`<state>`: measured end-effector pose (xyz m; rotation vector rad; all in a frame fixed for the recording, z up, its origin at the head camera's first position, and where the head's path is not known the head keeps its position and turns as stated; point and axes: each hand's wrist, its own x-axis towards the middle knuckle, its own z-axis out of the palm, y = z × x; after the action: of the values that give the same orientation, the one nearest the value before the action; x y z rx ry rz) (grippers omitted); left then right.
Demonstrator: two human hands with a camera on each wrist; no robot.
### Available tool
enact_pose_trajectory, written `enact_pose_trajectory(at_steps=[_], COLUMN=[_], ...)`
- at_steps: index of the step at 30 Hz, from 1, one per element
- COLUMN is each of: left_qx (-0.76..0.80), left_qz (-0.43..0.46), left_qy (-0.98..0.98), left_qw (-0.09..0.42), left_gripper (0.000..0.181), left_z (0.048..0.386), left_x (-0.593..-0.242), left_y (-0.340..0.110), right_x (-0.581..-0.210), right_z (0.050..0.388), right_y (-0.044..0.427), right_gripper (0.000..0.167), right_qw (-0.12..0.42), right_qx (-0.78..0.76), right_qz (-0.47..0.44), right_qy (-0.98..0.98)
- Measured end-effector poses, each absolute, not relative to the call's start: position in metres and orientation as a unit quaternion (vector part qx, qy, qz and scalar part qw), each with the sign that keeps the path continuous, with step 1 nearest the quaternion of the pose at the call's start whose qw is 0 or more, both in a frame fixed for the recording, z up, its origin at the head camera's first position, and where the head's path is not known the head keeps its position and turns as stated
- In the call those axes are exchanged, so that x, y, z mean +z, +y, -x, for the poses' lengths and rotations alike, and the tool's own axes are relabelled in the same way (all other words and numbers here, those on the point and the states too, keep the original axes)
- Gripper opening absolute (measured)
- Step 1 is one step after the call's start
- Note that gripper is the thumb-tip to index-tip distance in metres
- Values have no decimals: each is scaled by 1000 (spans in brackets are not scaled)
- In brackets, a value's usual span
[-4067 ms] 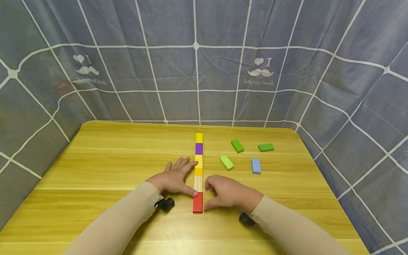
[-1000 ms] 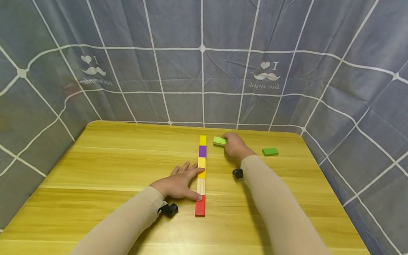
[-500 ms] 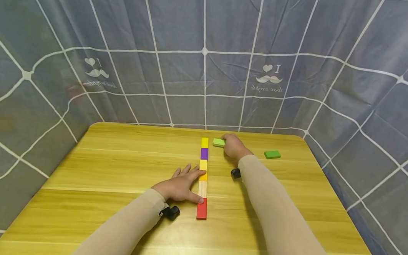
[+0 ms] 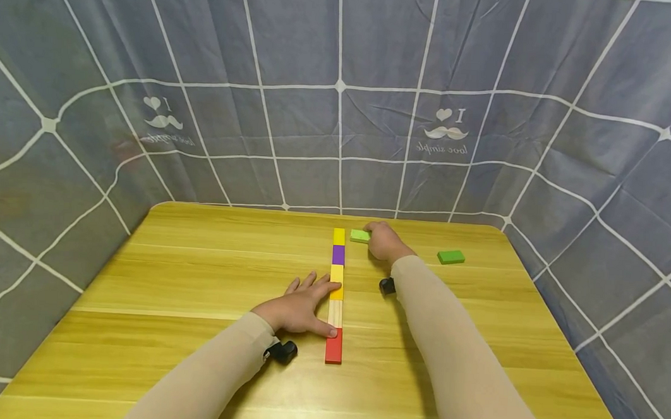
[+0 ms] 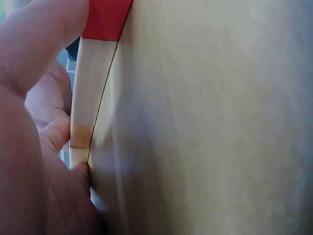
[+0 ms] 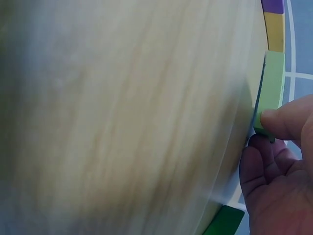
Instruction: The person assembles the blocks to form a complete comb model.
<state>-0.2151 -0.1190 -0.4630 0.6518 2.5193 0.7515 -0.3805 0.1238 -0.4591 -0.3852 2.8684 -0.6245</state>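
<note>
A straight row of blocks runs away from the person: red point(image 4: 334, 350), plain wood point(image 4: 335, 314), orange point(image 4: 338, 294), yellow point(image 4: 336, 271), purple point(image 4: 338, 254) and bright yellow point(image 4: 339, 236). Across its near half lies the left hand point(image 4: 295, 310), fingers spread, thumb on the red block and index finger on the orange one. Thumb and fingers of the right hand point(image 4: 387, 242) pinch the right end of a light green block point(image 4: 359, 236), just right of the row's far end with a small gap. In the right wrist view, something darker green shows under the light green block's point(image 6: 272, 81) held end.
A green block point(image 4: 450, 257) lies alone on the wooden table point(image 4: 195, 278), right of the right hand. Behind the table's far edge and at both sides hangs a grey curtain point(image 4: 294, 125) with white lines.
From beside the row's near end, the right hand has moved to its far end and taken hold of the light green block, now shifted farther back. The blue block and one darker green block no longer show.
</note>
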Motion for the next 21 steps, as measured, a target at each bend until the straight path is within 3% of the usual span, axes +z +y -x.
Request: enact_pose_trajectory(at_steps=[21], left_qx=[266], left_qz=[-233], left_qy=[911], left_qw=[213], left_gripper=[103], left_z=[215], left_x=[-463], left_y=[-118], right_x=[-463], right_z=[383], right_y=[121], right_gripper=[46], right_qw=[75], right_qx=[-209], right_qz=[135], right_qy=[966])
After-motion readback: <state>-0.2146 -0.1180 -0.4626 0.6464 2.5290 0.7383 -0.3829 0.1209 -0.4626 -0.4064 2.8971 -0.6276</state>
